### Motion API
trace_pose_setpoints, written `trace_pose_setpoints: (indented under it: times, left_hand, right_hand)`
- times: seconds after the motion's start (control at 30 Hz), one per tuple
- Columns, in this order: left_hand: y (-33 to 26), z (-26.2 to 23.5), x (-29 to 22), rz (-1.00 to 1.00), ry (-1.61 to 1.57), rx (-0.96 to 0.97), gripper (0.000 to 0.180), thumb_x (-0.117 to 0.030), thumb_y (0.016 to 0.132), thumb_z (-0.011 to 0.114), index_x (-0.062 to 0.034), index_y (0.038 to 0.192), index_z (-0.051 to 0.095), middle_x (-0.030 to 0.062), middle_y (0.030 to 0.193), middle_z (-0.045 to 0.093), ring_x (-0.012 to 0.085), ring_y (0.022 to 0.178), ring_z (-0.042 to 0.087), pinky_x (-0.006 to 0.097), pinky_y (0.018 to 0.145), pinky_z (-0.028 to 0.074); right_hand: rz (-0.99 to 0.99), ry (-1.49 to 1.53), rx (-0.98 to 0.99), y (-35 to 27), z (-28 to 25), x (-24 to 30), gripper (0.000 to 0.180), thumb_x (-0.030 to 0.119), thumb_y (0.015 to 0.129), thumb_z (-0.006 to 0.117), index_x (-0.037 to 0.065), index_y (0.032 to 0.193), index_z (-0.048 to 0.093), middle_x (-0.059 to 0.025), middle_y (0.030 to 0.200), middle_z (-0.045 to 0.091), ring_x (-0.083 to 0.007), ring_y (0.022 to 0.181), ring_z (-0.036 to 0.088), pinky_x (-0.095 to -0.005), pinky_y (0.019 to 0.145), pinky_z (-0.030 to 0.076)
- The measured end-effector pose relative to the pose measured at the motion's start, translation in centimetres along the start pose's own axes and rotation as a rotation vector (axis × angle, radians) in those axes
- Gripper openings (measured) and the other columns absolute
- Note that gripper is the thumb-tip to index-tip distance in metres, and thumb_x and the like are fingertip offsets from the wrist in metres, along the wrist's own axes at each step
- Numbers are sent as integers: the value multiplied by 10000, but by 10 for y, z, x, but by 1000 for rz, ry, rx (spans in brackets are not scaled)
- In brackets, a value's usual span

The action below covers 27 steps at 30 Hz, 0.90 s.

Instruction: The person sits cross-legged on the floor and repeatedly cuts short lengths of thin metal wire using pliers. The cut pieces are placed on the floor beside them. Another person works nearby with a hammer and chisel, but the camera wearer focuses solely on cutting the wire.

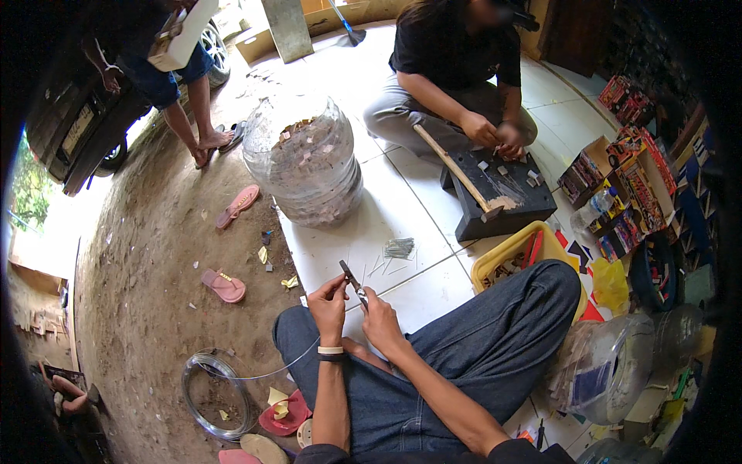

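Above my crossed legs, my right hand (380,322) is closed around pliers (353,281), which point up and to the left. Close beside their jaws, my left hand (328,312) pinches a thin metal wire (290,363). That wire curves back past my left wrist to a wire coil (210,394) lying on the dirt at my left. The wire's very end between fingers and jaws is too small to make out. Just beyond my hands, a pile of short cut wire pieces (399,247) rests on the white tiles, with several loose ones beside it.
Opposite me a person (456,85) works at a low black bench (506,197) carrying a hammer (460,174). A large clear plastic container (305,166) of scraps stands ahead. A yellow basin (483,267) sits by my right knee. Pink sandals (224,285) lie left; another person (193,100) stands beyond.
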State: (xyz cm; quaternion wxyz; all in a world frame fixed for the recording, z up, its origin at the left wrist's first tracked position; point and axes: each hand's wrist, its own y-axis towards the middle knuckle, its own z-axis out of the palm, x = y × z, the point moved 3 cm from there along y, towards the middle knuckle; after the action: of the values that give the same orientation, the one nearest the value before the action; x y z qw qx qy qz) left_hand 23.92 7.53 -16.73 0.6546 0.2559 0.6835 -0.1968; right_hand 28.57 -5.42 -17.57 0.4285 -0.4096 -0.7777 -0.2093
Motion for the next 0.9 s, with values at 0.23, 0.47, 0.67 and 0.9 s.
trace_pose_setpoints:
  times: [0.23,0.47,0.67,0.9]
  left_hand:
    - [1,-4,-7,-8,35,-29,169,23,913,694,54,1066,760,70,859,753,101,663,649,233,612,524]
    - [2,-3,-9,-40,-31,-20,169,19,916,695,50,1069,759,76,880,759,105,680,658,235,618,532]
    - [2,-4,-7,-45,-28,-4,159,18,920,695,52,1062,757,83,900,764,109,692,667,237,628,542]
    - [2,-2,-10,25,-40,-9,178,37,907,698,24,1069,771,71,837,753,99,646,652,231,590,526]
  right_hand:
    - [-54,48,43,1,0,4,451,-9,925,569,-49,1363,472,-330,930,666,-519,897,654,-576,777,513]
    - [-56,111,18,1,1,8,490,-8,911,592,-39,1387,480,-311,1184,616,-479,1086,610,-546,911,488]
    - [-64,-102,-27,-2,-5,11,465,-40,882,574,-39,1346,543,-279,1266,597,-456,1096,590,-513,954,473]
    - [-6,5,-15,0,0,6,414,-28,909,583,-22,1321,551,-310,1082,652,-489,1016,626,-537,843,494]
